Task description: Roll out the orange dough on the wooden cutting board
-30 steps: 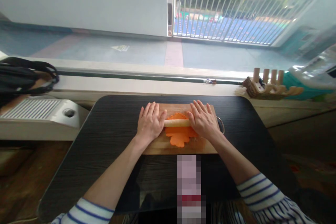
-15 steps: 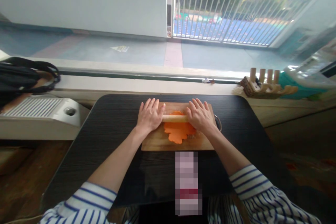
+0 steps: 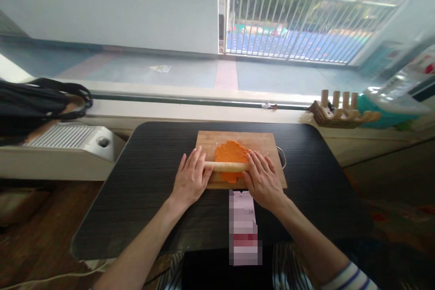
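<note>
A pale wooden rolling pin (image 3: 226, 166) lies crosswise over a flattened sheet of orange dough (image 3: 233, 150) with ragged edges. Under the dough is a wooden cutting board (image 3: 261, 141). My left hand (image 3: 191, 176) covers the pin's left end, its fingers laid over the top and the thumb on the near side. Over the right end rests my right hand (image 3: 263, 174), gripping in the same way. Both ends of the pin are hidden under the hands. More of the dough shows beyond the pin than on the near side.
The board sits on a black table (image 3: 142, 167), its metal handle (image 3: 282, 157) at the right. A phone-like pinkish item (image 3: 244, 222), partly pixelated, lies near the front edge. On the windowsill stand a wooden rack (image 3: 335, 111) and a teal container (image 3: 377, 104). A black bag (image 3: 37, 99) is at left.
Both hands have rolled the pin toward me, from the dough's far part to its near part. The dough's far side is now uncovered. The camera view has shifted slightly.
</note>
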`<state>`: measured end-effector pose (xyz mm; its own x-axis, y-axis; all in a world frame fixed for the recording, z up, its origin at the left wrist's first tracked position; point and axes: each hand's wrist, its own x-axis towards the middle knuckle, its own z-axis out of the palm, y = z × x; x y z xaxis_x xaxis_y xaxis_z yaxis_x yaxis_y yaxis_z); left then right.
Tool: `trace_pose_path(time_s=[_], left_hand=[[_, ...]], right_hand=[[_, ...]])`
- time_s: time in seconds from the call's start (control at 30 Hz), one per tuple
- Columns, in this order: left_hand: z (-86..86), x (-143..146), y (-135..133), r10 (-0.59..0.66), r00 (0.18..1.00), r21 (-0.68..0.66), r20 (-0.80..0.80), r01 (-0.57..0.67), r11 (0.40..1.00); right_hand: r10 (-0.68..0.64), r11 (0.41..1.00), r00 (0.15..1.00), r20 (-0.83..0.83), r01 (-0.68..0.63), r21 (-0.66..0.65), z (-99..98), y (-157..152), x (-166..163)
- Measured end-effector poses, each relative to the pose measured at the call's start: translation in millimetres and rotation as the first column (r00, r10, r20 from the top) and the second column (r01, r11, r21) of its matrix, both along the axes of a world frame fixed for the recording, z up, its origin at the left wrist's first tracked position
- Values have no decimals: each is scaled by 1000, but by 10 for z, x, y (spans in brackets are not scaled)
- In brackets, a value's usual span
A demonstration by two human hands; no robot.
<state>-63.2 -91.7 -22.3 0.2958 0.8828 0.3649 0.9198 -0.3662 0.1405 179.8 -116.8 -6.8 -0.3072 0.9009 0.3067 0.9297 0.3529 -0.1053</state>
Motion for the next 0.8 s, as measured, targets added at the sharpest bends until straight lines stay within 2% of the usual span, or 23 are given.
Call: trace_pose_path(time_s=[0.2, 0.4, 0.53, 0.63, 0.8], left_hand=[[23, -91, -46, -63, 997, -51, 37, 65, 997], [45, -132, -47, -116, 988, -53, 98, 121, 991], [71, -178, -97, -129, 986, -46, 103, 134, 990], [82, -173, -149, -101, 992, -57, 70, 105, 993], [44, -57, -166, 32, 999, -54, 1, -32, 998]], right_hand=[[82, 995, 992, -92, -87, -47, 25, 17, 188], [136, 990, 947, -290, -140, 7, -63, 130, 366], [174, 984, 933, -316, -178, 15, -57, 132, 373], [183, 981, 938, -293, -192, 0, -46, 116, 332], [110, 992, 972, -207, -119, -31, -49, 132, 237]])
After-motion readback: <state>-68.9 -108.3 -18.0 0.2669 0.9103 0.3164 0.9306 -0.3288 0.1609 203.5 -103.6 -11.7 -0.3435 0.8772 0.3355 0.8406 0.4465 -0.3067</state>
